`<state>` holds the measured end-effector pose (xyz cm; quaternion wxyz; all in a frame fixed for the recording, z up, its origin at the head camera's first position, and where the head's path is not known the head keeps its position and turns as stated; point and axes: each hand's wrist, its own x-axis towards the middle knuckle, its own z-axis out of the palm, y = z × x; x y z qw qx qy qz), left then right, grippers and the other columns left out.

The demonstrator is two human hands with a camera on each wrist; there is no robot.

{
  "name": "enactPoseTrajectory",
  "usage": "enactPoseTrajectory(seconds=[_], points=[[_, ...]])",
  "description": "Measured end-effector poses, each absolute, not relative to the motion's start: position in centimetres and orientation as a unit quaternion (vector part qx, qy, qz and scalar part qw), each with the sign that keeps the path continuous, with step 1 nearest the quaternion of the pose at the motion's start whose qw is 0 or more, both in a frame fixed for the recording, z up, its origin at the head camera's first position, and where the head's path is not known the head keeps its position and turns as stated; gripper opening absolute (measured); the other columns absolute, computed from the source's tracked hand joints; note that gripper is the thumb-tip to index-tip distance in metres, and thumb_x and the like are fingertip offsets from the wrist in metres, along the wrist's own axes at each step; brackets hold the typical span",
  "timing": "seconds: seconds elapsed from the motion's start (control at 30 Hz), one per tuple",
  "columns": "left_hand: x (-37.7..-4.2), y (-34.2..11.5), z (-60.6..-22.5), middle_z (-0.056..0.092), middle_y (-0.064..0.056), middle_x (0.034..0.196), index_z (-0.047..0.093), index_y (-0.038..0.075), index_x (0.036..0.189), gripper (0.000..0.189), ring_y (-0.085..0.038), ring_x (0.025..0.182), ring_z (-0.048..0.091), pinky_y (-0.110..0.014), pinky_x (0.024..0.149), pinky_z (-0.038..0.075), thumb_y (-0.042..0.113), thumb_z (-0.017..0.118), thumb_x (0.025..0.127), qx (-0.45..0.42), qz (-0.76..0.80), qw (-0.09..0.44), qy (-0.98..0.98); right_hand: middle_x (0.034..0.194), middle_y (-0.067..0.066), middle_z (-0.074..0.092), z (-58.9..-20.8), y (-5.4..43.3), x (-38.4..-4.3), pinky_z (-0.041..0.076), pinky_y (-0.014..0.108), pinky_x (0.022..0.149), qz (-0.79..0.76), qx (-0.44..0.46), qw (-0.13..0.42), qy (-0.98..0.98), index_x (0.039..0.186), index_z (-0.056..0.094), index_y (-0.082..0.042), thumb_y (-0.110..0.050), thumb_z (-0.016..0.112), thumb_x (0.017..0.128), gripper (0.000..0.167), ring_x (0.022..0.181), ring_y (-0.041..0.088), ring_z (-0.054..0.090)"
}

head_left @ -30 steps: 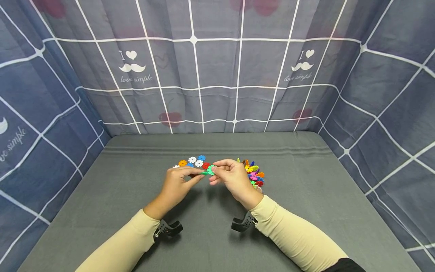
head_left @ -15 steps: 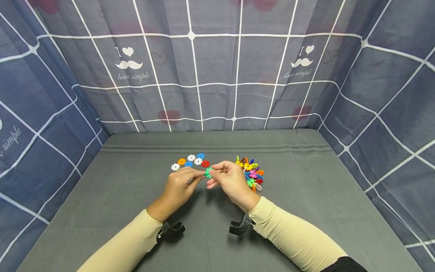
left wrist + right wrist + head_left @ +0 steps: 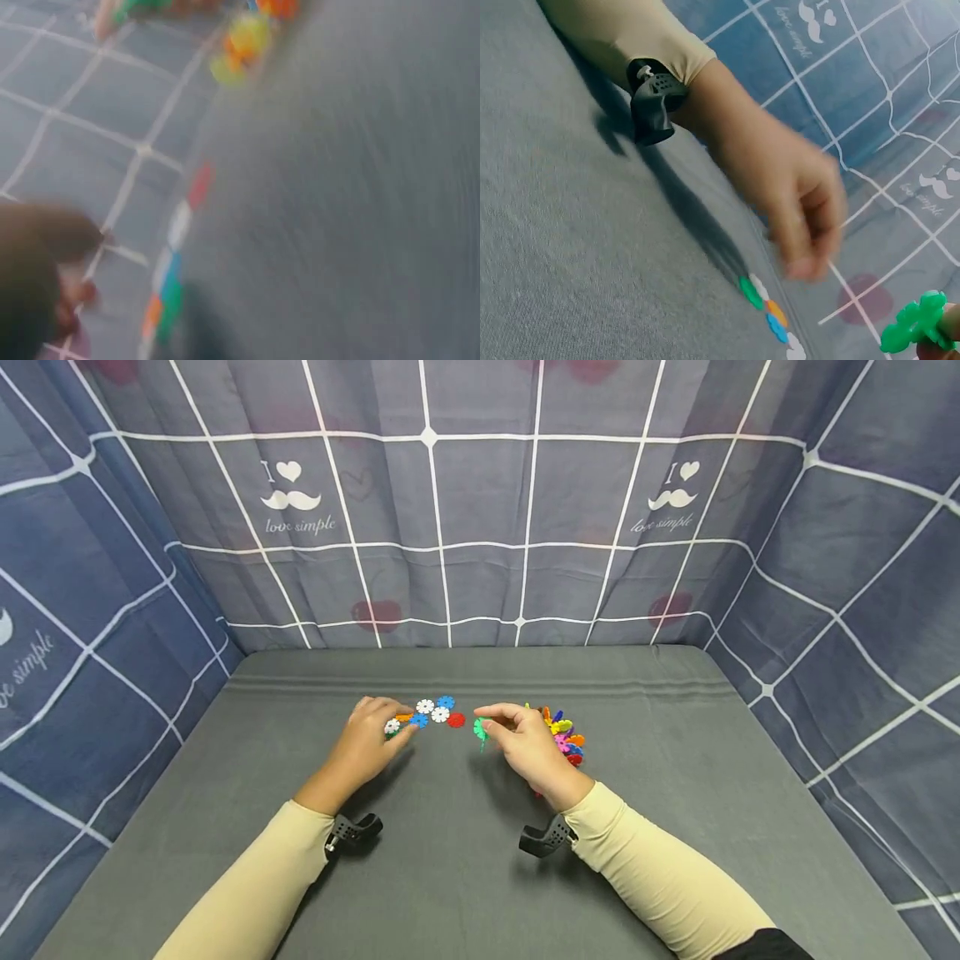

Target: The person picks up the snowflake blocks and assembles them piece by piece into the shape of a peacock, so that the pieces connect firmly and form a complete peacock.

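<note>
My right hand (image 3: 528,752) pinches two joined green flower-shaped plastic discs (image 3: 481,727) between thumb and fingertips, raised off the table. The right wrist view shows the green discs (image 3: 913,322) standing at an angle to each other. My left hand (image 3: 358,745) hovers at the left end of a group of loose discs, fingers slightly bent and apart, nothing between them. Near its fingertips lie a blue disc (image 3: 418,721), an orange disc (image 3: 403,717) and a white disc (image 3: 392,726). A green disc (image 3: 751,292) lies there too.
More loose discs lie farther right: a red disc (image 3: 456,720), two white ones and another blue one. Behind my right hand stands a cluster of joined multicoloured discs (image 3: 576,743), partly hidden. Checked curtains (image 3: 480,527) wall the grey table (image 3: 450,877) at back and sides.
Both hands were together on the green discs. My left hand has let go and moved left to the loose discs; my right hand keeps the green discs and has shifted slightly right.
</note>
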<state>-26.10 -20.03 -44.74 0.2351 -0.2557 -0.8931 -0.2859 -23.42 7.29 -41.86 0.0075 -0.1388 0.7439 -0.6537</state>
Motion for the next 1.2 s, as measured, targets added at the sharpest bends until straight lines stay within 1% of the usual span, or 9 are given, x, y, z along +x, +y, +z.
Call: enactPoseTrajectory(seconds=[0.1,0.2,0.3,0.43,0.6,0.73,0.87,1.0,1.2], points=[[-26.6,-21.0,-45.5,0.067,-0.015,0.106,0.079,0.000,0.110,0.025,-0.037,0.099,0.060,-0.054,0.088,0.050,0.016,0.084,0.091,-0.206,-0.221,0.149,-0.942,0.118,0.012,0.067,-41.7,7.5,-23.5,0.060,0.047,0.085,-0.660,-0.144,0.061,0.735,0.128,0.071,0.001,-0.003,0.058,0.107,0.025,0.103,0.041,0.064],[-26.9,-21.2,-45.7,0.063,-0.017,0.106,0.077,-0.003,0.114,0.027,-0.038,0.098,0.061,-0.054,0.089,0.051,0.015,0.082,0.094,-0.184,-0.222,0.079,-0.954,0.113,0.018,0.059,-41.8,7.7,-23.7,0.061,0.050,0.083,-0.696,-0.158,0.124,0.689,0.137,0.058,0.004,-0.001,0.055,0.108,0.029,0.107,0.051,0.065],[-27.2,-21.2,-45.5,0.061,-0.018,0.107,0.074,-0.007,0.119,0.030,-0.038,0.101,0.060,-0.054,0.091,0.050,0.010,0.080,0.095,-0.165,-0.250,0.042,-0.953,0.104,0.022,0.059,-42.0,7.9,-24.0,0.061,0.054,0.081,-0.723,-0.166,0.176,0.647,0.138,0.048,0.004,0.003,0.060,0.105,0.035,0.096,0.051,0.070],[-27.5,-21.4,-45.2,0.057,-0.020,0.112,0.073,-0.003,0.115,0.026,-0.039,0.107,0.052,-0.054,0.092,0.047,0.009,0.081,0.093,-0.136,-0.279,0.007,-0.950,0.095,0.020,0.070,-42.4,8.2,-24.3,0.063,0.045,0.074,-0.722,-0.169,0.204,0.639,0.123,0.058,0.012,0.003,0.070,0.099,0.028,0.078,0.032,0.072],[-27.0,-21.3,-44.8,0.063,-0.009,0.095,0.068,0.006,0.095,0.018,-0.028,0.087,0.060,-0.040,0.076,0.049,0.003,0.084,0.089,-0.143,-0.359,0.062,-0.920,0.089,0.011,0.072,-42.8,8.3,-24.3,0.059,0.032,0.065,-0.731,-0.163,0.224,0.624,0.107,0.075,0.005,-0.002,0.071,0.101,0.010,0.073,0.023,0.065],[-25.4,-19.3,-43.3,0.072,0.001,0.084,0.070,0.007,0.095,0.020,-0.018,0.074,0.068,-0.031,0.064,0.054,0.001,0.088,0.086,-0.193,-0.448,0.136,-0.863,0.098,0.011,0.072,-43.0,8.4,-24.6,0.060,0.033,0.073,-0.750,-0.168,0.240,0.592,0.109,0.076,0.004,0.002,0.064,0.104,0.013,0.076,0.025,0.067],[-24.1,-17.3,-42.5,0.074,0.006,0.089,0.078,0.011,0.097,0.016,-0.013,0.076,0.068,-0.034,0.065,0.057,0.003,0.087,0.087,-0.296,-0.458,0.184,-0.818,0.100,0.012,0.072,-42.9,8.8,-24.8,0.060,0.036,0.084,-0.765,-0.179,0.260,0.562,0.111,0.074,0.004,0.005,0.061,0.103,0.016,0.081,0.024,0.070],[-23.6,-16.4,-42.8,0.073,0.007,0.092,0.080,0.010,0.098,0.017,-0.011,0.076,0.063,-0.038,0.062,0.057,-0.002,0.085,0.087,-0.383,-0.437,0.207,-0.787,0.094,0.012,0.074,-42.5,9.2,-24.8,0.059,0.039,0.089,-0.767,-0.188,0.269,0.551,0.103,0.076,0.002,0.006,0.061,0.102,0.015,0.083,0.023,0.070],[-23.2,-15.8,-42.7,0.074,0.004,0.096,0.079,0.007,0.096,0.022,-0.010,0.074,0.062,-0.042,0.058,0.054,-0.008,0.087,0.081,-0.415,-0.413,0.242,-0.774,0.088,0.012,0.073,-42.1,9.6,-24.7,0.061,0.032,0.071,-0.764,-0.163,0.271,0.563,0.098,0.077,-0.002,0.000,0.066,0.101,0.012,0.074,0.020,0.071]])
